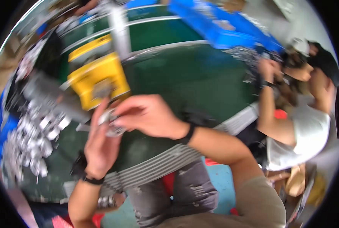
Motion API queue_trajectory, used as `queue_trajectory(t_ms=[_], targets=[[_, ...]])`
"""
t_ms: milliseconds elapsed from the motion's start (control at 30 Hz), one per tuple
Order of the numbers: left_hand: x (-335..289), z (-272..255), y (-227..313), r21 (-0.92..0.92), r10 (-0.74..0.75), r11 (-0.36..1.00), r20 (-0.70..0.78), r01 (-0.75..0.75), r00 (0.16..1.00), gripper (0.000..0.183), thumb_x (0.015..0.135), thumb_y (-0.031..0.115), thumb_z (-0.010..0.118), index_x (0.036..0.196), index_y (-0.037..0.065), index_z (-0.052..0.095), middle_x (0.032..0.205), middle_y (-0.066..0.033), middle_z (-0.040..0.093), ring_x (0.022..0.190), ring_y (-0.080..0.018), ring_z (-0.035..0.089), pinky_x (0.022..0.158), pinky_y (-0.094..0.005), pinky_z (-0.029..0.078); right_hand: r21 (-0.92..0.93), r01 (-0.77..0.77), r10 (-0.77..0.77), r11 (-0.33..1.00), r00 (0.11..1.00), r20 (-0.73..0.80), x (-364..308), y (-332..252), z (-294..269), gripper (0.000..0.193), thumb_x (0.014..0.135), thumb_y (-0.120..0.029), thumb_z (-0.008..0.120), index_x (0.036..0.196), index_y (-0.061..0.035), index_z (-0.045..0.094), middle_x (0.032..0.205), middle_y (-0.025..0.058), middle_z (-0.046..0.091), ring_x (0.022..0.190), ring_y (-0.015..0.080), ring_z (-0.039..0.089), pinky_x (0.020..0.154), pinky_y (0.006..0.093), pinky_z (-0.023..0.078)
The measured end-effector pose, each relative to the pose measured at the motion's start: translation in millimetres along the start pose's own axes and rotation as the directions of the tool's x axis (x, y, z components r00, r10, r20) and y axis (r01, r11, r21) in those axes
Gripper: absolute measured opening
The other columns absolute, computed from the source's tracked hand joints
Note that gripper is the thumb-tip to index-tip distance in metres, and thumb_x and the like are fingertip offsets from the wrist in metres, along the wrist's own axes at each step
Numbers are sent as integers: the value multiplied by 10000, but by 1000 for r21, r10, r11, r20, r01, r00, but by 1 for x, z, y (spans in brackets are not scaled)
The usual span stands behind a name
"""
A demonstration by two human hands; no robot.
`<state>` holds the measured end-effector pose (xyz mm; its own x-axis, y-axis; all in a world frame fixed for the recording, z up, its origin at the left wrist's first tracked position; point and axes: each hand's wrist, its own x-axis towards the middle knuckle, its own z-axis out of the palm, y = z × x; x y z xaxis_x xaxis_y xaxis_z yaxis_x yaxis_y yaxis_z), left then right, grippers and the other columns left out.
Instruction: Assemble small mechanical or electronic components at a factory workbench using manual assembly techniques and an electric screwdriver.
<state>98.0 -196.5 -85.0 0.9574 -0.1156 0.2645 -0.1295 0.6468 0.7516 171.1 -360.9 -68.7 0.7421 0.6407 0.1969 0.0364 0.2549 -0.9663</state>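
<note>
The left hand (101, 150) and the right hand (152, 116) hold between them a small shiny silver metal part (115, 130), perhaps for steadiness. Just beyond them stands a yellow box-shaped device (97, 74); to their left lies a loose silver metal pile (32, 138), probably for easy reach.

No text, label, number or sign can be read — blur smears much of the view. Pale marks (198, 191) on the grey trousers (184, 182) cannot be told as print or wear — the dull patch (102, 89) on the yellow box (118, 72) is equally indistinct.
</note>
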Motion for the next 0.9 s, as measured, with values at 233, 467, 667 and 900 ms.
queue_trajectory(t_ms=[233, 467, 667, 900], targets=[[-13, -2, 10, -29, -72, 997, -62, 70, 996, 537, 1026, 238, 410, 1505, 77, 229, 1453, -101, 373, 1316, -215, 398, 1101, -391, 311, -272, 204, -219, 940, 975, -28, 1, 4, 14, 149, 811, -12, 730, 956, 14, 704, 892, 79, 715, 753, 89, 666, 630, 219, 531], [-10, -3, 11, -11, -72, 997, -46, 72, 996, 558, 1025, 229, 405, 1520, 83, 191, 1488, -102, 333, 1336, -221, 382, 1106, -385, 307, -452, 376, -410, 809, 912, 23, 4, 2, 14, 215, 737, 14, 777, 940, -34, 724, 855, 77, 669, 747, 133, 645, 670, 239, 511], [-7, -2, 7, 5, -8, 1000, -12, 8, 1000, 609, 1010, 185, 417, 1535, 101, 121, 1484, -115, 343, 1326, -229, 397, 1103, -378, 305, -538, 507, -548, 673, 831, 97, 6, 0, 8, 227, 693, -27, 813, 902, -62, 733, 914, 60, 600, 858, 202, 633, 742, 303, 510], [-16, -4, 10, 200, 65, 978, -9, -62, 998, 795, 960, 351, 521, 1538, 125, 24, 1512, -168, 281, 1364, -268, 348, 1137, -421, 256, -416, 475, -502, 775, 863, 52, 6, 7, 22, 282, 749, -48, 775, 1017, -67, 691, 1058, 68, 587, 963, 188, 613, 792, 295, 519]])
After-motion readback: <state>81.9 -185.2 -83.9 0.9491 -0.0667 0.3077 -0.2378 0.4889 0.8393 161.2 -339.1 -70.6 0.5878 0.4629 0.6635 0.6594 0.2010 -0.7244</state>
